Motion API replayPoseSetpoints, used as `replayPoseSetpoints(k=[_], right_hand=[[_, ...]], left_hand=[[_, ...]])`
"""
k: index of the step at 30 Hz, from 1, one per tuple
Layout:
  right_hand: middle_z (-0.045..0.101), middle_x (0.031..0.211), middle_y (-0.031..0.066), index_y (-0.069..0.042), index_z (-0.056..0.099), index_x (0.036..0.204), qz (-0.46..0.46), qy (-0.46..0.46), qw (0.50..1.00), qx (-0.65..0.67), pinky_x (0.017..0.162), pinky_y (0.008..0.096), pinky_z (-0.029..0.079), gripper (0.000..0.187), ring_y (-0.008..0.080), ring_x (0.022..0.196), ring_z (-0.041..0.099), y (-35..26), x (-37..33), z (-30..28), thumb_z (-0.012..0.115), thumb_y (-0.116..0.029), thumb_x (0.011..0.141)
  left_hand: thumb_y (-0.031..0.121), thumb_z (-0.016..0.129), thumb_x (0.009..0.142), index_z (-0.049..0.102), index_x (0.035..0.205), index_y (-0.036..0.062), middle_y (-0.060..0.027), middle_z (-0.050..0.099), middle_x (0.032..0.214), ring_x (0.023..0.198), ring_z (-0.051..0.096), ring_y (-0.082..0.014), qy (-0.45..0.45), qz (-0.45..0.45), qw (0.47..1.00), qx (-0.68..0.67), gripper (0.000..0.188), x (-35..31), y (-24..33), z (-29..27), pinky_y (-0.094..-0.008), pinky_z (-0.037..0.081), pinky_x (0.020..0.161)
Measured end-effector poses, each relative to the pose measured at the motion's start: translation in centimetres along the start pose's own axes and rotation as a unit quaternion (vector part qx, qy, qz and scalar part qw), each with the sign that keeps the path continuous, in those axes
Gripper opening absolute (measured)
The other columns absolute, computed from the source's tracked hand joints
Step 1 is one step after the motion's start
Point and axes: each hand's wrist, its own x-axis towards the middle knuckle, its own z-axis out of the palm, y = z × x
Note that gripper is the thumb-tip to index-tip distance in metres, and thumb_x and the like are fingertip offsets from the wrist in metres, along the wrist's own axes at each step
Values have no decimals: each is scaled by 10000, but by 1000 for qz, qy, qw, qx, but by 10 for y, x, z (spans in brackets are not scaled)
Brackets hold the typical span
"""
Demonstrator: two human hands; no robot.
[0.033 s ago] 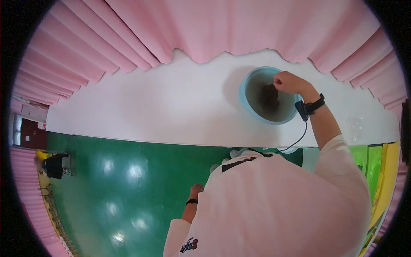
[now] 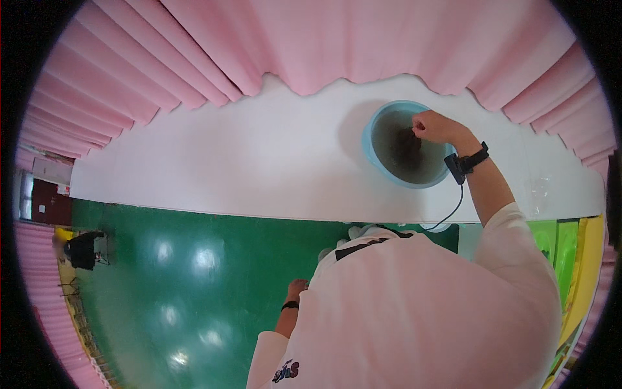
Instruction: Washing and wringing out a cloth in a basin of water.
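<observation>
A light-blue round basin (image 2: 367,144) holding murky greyish water stands on the white tabletop, right of the middle. My right hand (image 2: 433,126) is over its far right part, fingers pinched together. Below the fingertips hangs a dark brown limp thing (image 2: 409,148), partly in the water; it looks like wet cloth, but its kind is unclear. A black strap with a small device and a cable is on my right wrist. My left hand (image 2: 298,286) hangs low beside my body over the green floor, away from the table; its fingers are mostly hidden.
Pink curtains (image 2: 363,39) hang along the table's far side. A clear plastic piece (image 2: 539,191) lies at the right of the white table (image 2: 259,155). Green and yellow panels (image 2: 567,249) stand at the near right. A black-draped chair (image 2: 82,250) is far left on the green floor (image 2: 194,279).
My right hand has shifted very slightly left, and the dark brown thing has changed shape a little in the water. My left hand has not moved.
</observation>
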Motion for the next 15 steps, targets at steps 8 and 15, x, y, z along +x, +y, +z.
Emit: replayPoseSetpoints(k=[8, 15], right_hand=[[668, 860, 171, 0, 637, 882, 24, -106, 991, -84, 735, 437, 486, 180, 313, 816, 634, -7, 26, 41, 621, -178, 860], [671, 1159, 188, -27, 678, 1108, 102, -159, 975, -119, 936, 463, 486, 298, 352, 1083, 639, 3, 26, 67, 612, -215, 886]], left_hand=[[340, 593, 851, 715, 1178, 190, -15, 709, 1213, 1140, 651, -221, 58, -37, 942, -327, 380, -44, -10, 14, -366, 550, 952], [327, 579, 866, 723, 1160, 195, -20, 709, 1212, 1149, 648, -224, -55, -119, 979, -159, 353, -30, 50, -46, -382, 544, 962]])
